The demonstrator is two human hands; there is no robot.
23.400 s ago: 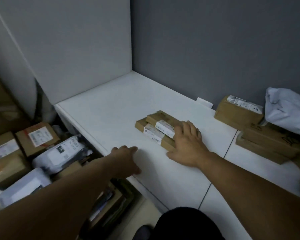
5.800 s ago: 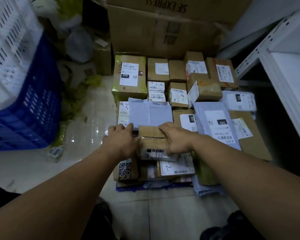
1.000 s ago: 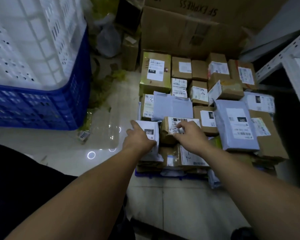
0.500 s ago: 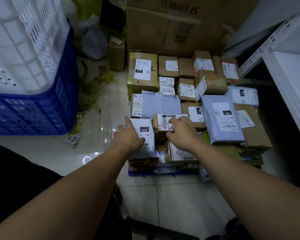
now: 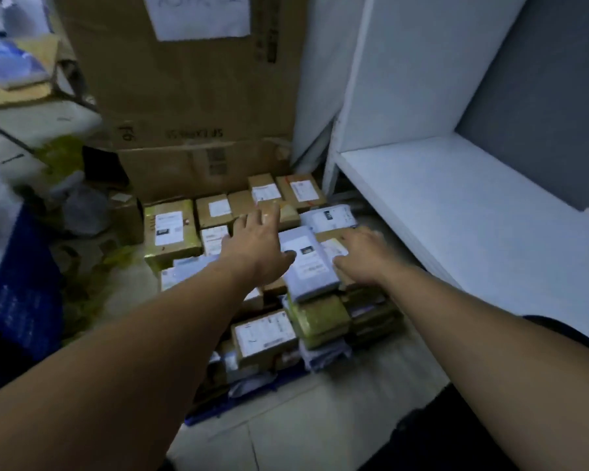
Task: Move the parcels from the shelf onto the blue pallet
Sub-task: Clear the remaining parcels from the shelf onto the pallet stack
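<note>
**Once emptied, turning back for more**

Having let go at the front of the parcels (image 5: 266, 338) half a second ago, lifts both hands clear. Carries the left hand (image 5: 255, 246) at 11 o'clock of centre, fingers spread and gripping nothing. Floats the right hand (image 5: 361, 256) at 1 o'clock, fingers out flat, also holding nothing (too blurred to tell whether brushing the brown parcel (image 5: 327, 237) under it). Keeps the two apart, either side of the grey mailer (image 5: 306, 263). Leaves the load piled on the blue pallet (image 5: 215, 411), down at 6 o'clock, with only a blue edge peeping out beneath. Swings the view up and right as well: now takes in the white shelf (image 5: 456, 215) broad at 3 o'clock, where a moment back caught just a corner. Shows no parcel on that stretch of board. Reads as one drop finished and a return trip starting. Probably means reaching further along the shelf, past 3 o'clock and out of frame, for whatever remains. Worth steering clear of the grey mailer, perched loose on top, while pulling away.
</note>
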